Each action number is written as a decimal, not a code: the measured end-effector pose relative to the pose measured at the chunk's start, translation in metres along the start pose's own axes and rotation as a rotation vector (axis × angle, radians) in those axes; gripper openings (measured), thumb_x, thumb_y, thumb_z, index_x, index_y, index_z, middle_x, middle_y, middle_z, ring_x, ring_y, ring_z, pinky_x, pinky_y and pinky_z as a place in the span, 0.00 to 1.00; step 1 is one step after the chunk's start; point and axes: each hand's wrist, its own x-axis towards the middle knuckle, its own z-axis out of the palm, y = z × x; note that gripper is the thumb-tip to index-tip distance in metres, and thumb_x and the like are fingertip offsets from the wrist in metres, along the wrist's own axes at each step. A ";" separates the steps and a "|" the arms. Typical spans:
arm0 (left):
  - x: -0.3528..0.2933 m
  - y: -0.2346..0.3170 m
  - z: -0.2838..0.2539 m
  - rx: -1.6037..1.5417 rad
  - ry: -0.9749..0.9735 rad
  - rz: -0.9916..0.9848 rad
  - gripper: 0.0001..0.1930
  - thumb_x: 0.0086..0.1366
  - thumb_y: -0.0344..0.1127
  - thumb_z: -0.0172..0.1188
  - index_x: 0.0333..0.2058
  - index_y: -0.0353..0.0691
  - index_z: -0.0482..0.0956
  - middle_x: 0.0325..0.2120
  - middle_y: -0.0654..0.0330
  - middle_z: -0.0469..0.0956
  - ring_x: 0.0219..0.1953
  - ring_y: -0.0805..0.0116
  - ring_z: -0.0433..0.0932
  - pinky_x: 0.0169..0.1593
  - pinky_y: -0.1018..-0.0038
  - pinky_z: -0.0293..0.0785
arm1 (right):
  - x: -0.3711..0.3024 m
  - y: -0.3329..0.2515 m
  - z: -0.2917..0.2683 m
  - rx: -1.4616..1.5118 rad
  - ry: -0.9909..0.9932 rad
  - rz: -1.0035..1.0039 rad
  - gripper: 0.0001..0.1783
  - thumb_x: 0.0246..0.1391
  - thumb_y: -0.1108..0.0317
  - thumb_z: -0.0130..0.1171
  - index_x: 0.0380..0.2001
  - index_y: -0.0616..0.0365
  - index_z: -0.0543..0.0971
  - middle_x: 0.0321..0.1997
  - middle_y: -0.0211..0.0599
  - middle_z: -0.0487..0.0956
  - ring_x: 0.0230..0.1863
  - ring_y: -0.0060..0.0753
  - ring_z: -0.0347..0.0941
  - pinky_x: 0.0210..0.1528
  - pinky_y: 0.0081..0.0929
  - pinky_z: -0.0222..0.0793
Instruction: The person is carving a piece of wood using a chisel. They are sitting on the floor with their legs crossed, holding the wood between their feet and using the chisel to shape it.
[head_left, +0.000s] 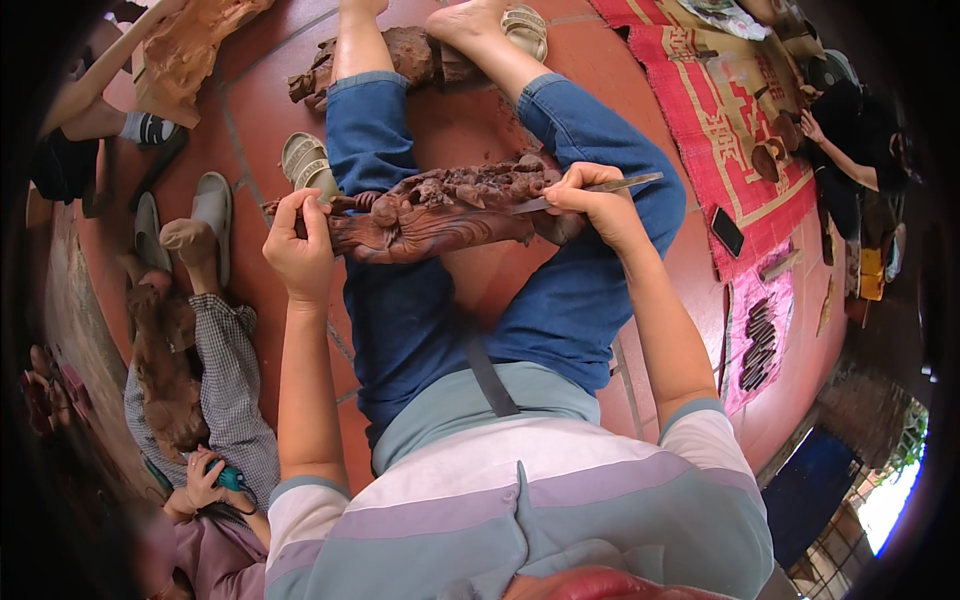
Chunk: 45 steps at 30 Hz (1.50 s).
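A dark reddish-brown wooden carving (440, 212) lies across my thighs over blue jeans. My left hand (300, 245) grips its left end, thumb and fingers wrapped round the wood. My right hand (598, 205) is closed on a thin metal carving tool (625, 183), whose blade end touches the carving's right part. I sit on a red tiled floor with my legs stretched out, and my feet rest by another carved log (410, 55).
To my left a person in checked trousers sits with a brown carving (165, 370) and a teal tool (230, 478). Sandals (305, 160) lie on the floor. A red patterned mat (720, 110) at the right holds tools, a phone (727, 231), and another seated person (850, 140).
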 end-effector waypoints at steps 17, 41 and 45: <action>0.001 0.003 0.001 -0.039 0.007 -0.063 0.06 0.63 0.28 0.56 0.35 0.37 0.81 0.23 0.60 0.81 0.27 0.76 0.79 0.33 0.78 0.74 | 0.005 0.004 0.029 0.108 0.038 -0.074 0.07 0.47 0.75 0.66 0.20 0.61 0.78 0.27 0.37 0.80 0.28 0.20 0.75 0.35 0.18 0.71; 0.000 0.002 0.000 0.017 -0.007 -0.006 0.06 0.64 0.25 0.53 0.34 0.35 0.80 0.23 0.63 0.80 0.27 0.78 0.77 0.33 0.80 0.73 | -0.004 0.010 0.010 0.051 0.112 -0.031 0.09 0.45 0.74 0.67 0.18 0.60 0.76 0.23 0.33 0.79 0.25 0.18 0.74 0.30 0.15 0.70; 0.004 0.007 0.003 0.024 -0.004 0.019 0.06 0.64 0.25 0.53 0.35 0.34 0.80 0.23 0.63 0.80 0.27 0.78 0.77 0.34 0.80 0.72 | 0.001 0.007 0.012 0.103 0.073 -0.024 0.08 0.47 0.74 0.65 0.19 0.61 0.77 0.29 0.40 0.81 0.28 0.21 0.76 0.32 0.16 0.71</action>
